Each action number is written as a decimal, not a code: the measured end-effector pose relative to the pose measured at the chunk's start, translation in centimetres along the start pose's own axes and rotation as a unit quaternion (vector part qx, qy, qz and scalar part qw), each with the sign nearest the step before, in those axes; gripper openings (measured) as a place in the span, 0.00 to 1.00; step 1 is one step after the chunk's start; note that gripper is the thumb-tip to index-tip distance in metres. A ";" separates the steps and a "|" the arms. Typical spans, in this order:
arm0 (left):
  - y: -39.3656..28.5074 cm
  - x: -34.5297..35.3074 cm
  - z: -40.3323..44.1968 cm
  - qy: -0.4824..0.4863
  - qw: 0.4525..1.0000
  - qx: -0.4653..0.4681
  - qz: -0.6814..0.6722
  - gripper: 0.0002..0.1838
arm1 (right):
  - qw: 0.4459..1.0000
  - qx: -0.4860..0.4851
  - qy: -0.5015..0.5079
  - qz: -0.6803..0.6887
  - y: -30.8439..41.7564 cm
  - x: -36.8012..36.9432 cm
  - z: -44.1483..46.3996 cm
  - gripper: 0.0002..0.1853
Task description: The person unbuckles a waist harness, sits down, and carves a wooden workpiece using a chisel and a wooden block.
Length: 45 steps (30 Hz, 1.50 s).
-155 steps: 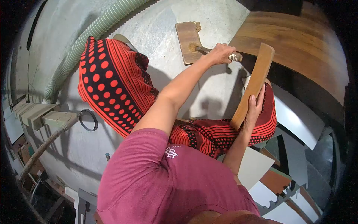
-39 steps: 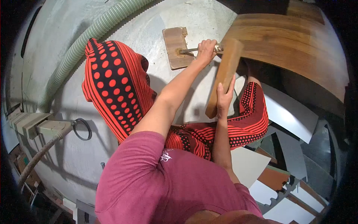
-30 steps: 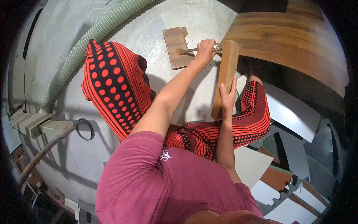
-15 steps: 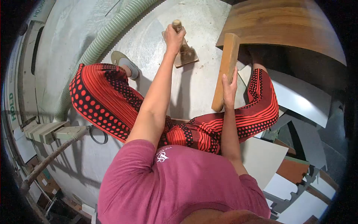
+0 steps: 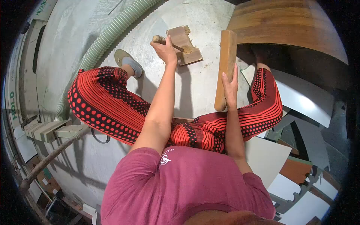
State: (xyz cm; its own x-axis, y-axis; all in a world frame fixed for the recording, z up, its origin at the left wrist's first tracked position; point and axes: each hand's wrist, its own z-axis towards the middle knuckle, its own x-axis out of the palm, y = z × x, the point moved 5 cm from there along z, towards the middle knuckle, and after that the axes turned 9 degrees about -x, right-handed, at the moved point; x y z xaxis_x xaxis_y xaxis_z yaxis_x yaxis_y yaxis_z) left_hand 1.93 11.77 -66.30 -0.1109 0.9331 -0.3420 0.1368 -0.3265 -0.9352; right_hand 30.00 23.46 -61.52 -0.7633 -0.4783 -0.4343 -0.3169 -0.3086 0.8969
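Note:
My left hand [image 5: 165,50] is closed around the handle of a chisel [image 5: 159,39]. The chisel slants down to the right, its blade reaching the carved hollow in a brown wooden block [image 5: 179,38] on the floor. Bits are cut out of the block's right edge. My right hand [image 5: 231,87] grips a long, flat wooden bar [image 5: 227,48] near its lower end, thumb and fingers on its side. The bar stands apart from the block, to its right.
A ribbed green hose [image 5: 104,36] curves along the upper left of the floor [image 5: 202,18]. At upper right lies a large wood-grain panel [image 5: 285,22]. Sheets and offcuts [image 5: 264,157] cover the lower right. A beige clamp-like frame [image 5: 47,131] stands at left.
The chisel has swung from the block's right side to its left, its handle now at upper left. The legs have spread and the left foot now shows. The bar stands more upright.

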 end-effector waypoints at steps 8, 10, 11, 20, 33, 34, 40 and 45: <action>0.8 1.4 -2.0 0.070 0.995 0.004 -0.073 0.28 | 0.976 -0.113 0.176 -0.064 10.3 3.5 5.1 0.39; -1.5 0.7 -3.5 0.157 0.979 -0.062 -0.118 0.28 | 0.959 -0.129 0.230 -0.103 13.2 4.5 6.7 0.39; -0.9 1.1 -3.5 0.158 0.978 -0.060 -0.118 0.28 | 0.931 -0.175 0.286 -0.142 14.3 5.4 7.4 0.38; 0.1 1.1 -3.0 0.155 0.957 -0.046 -0.240 0.24 | 0.781 -0.341 0.364 -0.375 19.5 9.7 11.8 0.37; 1.9 0.2 -1.1 0.062 0.977 -0.031 -0.199 0.29 | 0.842 -0.278 0.387 -0.253 16.9 11.1 11.8 0.37; 1.8 0.1 -1.3 0.068 0.973 -0.027 -0.220 0.32 | 0.821 -0.282 0.410 -0.281 15.8 12.0 12.2 0.35; 2.3 -1.1 -1.6 0.067 0.973 -0.088 -0.204 0.37 | 0.748 -0.309 0.459 -0.366 19.5 14.2 11.6 0.34; 6.3 -0.2 -0.1 0.033 0.983 -0.112 -0.143 0.36 | 0.709 -0.333 0.486 -0.388 19.0 16.4 11.5 0.35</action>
State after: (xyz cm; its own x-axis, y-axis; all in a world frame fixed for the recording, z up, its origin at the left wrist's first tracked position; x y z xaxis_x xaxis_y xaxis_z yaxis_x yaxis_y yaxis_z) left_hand 2.97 9.55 -72.15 -0.1137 0.9920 -0.0555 0.3244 -0.0158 -0.9458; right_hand 4.99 19.25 -50.65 0.3463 -0.1930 -0.9180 0.1541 -0.9536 0.2586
